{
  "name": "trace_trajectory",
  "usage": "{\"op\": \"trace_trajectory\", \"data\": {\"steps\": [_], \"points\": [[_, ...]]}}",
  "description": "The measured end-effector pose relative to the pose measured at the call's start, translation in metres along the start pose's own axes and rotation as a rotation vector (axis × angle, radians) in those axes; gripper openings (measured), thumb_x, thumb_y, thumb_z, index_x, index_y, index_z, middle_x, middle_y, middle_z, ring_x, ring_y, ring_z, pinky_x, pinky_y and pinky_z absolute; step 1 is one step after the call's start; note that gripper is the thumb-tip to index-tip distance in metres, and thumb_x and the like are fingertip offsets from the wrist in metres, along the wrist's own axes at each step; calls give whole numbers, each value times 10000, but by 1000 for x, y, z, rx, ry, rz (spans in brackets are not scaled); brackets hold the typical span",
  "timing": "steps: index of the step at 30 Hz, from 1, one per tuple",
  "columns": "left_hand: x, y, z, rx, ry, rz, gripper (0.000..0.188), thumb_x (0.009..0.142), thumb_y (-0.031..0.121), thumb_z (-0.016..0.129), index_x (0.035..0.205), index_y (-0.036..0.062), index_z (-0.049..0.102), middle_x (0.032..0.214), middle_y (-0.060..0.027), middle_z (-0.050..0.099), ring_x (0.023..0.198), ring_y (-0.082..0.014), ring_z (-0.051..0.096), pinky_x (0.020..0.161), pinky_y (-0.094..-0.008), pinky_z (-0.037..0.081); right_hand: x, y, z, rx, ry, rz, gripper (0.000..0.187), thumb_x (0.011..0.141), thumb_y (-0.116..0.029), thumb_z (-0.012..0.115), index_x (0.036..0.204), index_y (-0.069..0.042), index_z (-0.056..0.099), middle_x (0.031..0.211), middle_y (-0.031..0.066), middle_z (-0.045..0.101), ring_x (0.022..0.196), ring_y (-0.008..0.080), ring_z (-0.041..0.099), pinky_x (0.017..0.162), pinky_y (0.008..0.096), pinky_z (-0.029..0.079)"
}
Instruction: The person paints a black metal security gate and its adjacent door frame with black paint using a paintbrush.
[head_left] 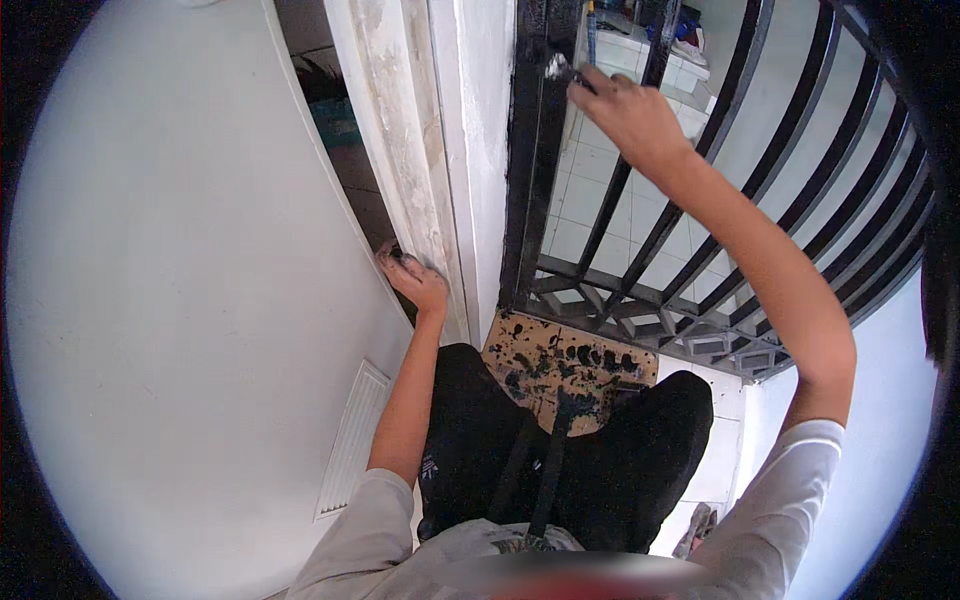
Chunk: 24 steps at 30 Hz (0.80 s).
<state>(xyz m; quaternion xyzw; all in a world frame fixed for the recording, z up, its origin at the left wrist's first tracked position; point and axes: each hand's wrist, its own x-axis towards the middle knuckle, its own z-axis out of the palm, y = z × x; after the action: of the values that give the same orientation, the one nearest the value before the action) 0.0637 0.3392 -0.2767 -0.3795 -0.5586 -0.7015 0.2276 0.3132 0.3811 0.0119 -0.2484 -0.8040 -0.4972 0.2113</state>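
Observation:
Up at the top, my right hand (628, 108) is closed around a paintbrush (556, 67); its shiny metal part shows against the black gate post (538, 150). The bristles are too small to make out. Lower and to the left, my left hand (413, 280) grips the edge of the worn white door frame (405, 150), its fingers curled and smudged with black. The post belongs to a black metal gate (668, 225) with vertical bars and a diamond-patterned lower band.
A large pale door (190, 270) with a louvred vent (352, 440) stands at the left. Paint-splattered cardboard (520, 340) lies on the floor between my knees and the gate. White tiles and a step (640, 55) show through the bars. A sandal (696, 528) is at lower right.

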Motion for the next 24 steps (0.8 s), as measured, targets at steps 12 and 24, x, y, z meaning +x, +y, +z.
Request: {"op": "trace_trajectory", "data": {"steps": [12,24], "points": [[-10,-21,7,73,30,-2,366,908,191,287,1044,-119,426,1038,-274,455,955,-399,424,887,-451,308,-117,-98,37,1189,-311,784,347,807,-102,567,1148,-114,506,766,153,618,603,265,616,605,362,486],[-15,-39,3,168,-69,29,395,917,186,246,1089,-147,371,1089,-306,408,989,-388,407,911,-449,286,-233,-185,117,1825,-986,1125,388,842,-314,585,928,64,567,663,89,625,537,140,616,446,262,503]]}}
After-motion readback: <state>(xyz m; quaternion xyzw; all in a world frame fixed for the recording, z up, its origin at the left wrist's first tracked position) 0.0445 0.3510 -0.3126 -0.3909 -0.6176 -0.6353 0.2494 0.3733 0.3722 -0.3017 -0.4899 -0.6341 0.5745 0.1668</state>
